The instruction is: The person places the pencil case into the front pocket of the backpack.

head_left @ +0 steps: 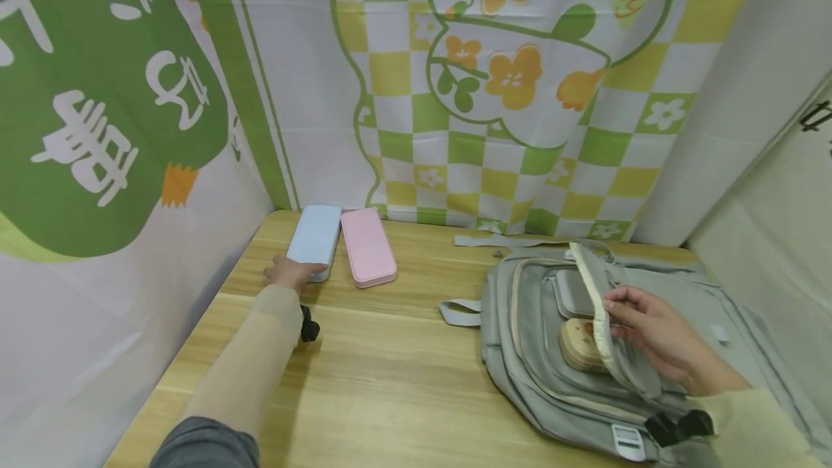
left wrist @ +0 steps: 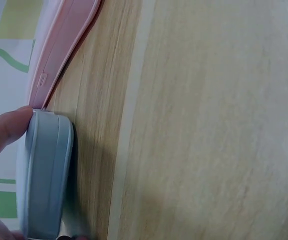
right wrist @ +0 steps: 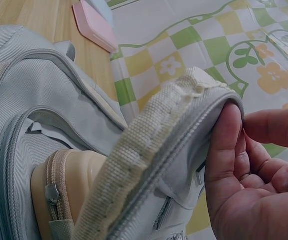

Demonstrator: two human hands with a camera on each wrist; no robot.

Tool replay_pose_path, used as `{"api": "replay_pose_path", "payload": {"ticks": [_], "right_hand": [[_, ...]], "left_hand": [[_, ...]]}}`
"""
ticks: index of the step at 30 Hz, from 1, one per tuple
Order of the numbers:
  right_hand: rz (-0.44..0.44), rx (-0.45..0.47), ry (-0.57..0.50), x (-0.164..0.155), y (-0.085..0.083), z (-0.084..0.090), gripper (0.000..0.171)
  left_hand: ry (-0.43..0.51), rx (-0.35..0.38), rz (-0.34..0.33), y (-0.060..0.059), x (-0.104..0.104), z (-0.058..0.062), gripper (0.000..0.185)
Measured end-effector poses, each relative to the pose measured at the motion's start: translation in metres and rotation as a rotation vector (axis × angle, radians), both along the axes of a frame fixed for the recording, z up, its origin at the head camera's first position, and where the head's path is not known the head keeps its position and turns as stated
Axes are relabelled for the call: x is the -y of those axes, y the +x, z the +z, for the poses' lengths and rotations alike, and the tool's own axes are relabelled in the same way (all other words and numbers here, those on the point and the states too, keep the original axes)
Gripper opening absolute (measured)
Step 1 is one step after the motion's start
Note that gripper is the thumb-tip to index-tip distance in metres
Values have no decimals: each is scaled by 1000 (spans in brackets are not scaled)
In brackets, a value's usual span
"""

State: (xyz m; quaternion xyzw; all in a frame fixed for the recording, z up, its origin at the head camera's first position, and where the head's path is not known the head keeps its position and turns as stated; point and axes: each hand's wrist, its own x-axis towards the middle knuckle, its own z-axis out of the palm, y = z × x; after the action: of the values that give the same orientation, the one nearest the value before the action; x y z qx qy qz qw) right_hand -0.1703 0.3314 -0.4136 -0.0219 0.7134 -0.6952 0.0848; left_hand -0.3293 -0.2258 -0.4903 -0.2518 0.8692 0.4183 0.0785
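Observation:
On the left of the table lies a light blue hard case (head_left: pixel 315 237) with rounded corners. My left hand (head_left: pixel 290 272) grips its near end, the thumb on one side edge in the left wrist view and the other fingers partly hidden at the opposite side. Right beside it lies a similar pink case (head_left: pixel 369 245), with a small catch on its side. A grey-green backpack (head_left: pixel 520 352) lies at the right with its front pocket unzipped. My right hand (head_left: pixel 663 338) pinches the cream-trimmed pocket flap (right wrist: pixel 148 145) between thumb and fingers, holding it up.
Inside the pocket sit a beige zippered pouch (head_left: pixel 578 344) and a grey rounded case (head_left: pixel 573 293). Straps (head_left: pixel 463 312) stick out from the backpack onto the wooden table (head_left: pixel 390 381). A patterned cloth (head_left: pixel 455 157) hangs along the back edge, with more cloth at both sides.

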Motion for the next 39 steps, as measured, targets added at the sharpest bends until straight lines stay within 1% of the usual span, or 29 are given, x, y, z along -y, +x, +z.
{"api": "replay_pose_path", "payload": {"ticks": [4,7,10,12,15,16,19,24,28,30,35,39], "right_hand": [[1,-4,-5,1,0,0,20],[1,-7,-9,1,0,-1,20],[-8,-1,-4,1,1,-2,21],[-14,7,3,1,0,-3,20],[-19,18,12,1,1,-3,19],[-18,20,14,1,1,-3,19],[-18,27,23,1,1,-2,19],[-19,41,34,2,2,-1,18],[-9,39,20,2,2,-2,18],[-3,34,8,2,2,-3,19],[-4,21,0,4,1,-4,21],[-6,23,7,5,1,-4,20]], "left_hand": [[58,-73,32,1,3,-3,106],[140,-124,53,5,7,-4,103],[230,-159,69,8,12,-7,100],[298,-175,76,7,16,-9,96],[431,-183,102,6,22,-10,92],[476,-185,110,7,24,-9,92],[566,-195,159,11,29,-6,92],[611,-237,248,19,33,-2,90],[649,-256,290,21,36,-2,75],[687,-268,309,22,38,-2,69],[766,-280,350,25,40,-1,79],[776,-297,377,30,43,0,81]]}}
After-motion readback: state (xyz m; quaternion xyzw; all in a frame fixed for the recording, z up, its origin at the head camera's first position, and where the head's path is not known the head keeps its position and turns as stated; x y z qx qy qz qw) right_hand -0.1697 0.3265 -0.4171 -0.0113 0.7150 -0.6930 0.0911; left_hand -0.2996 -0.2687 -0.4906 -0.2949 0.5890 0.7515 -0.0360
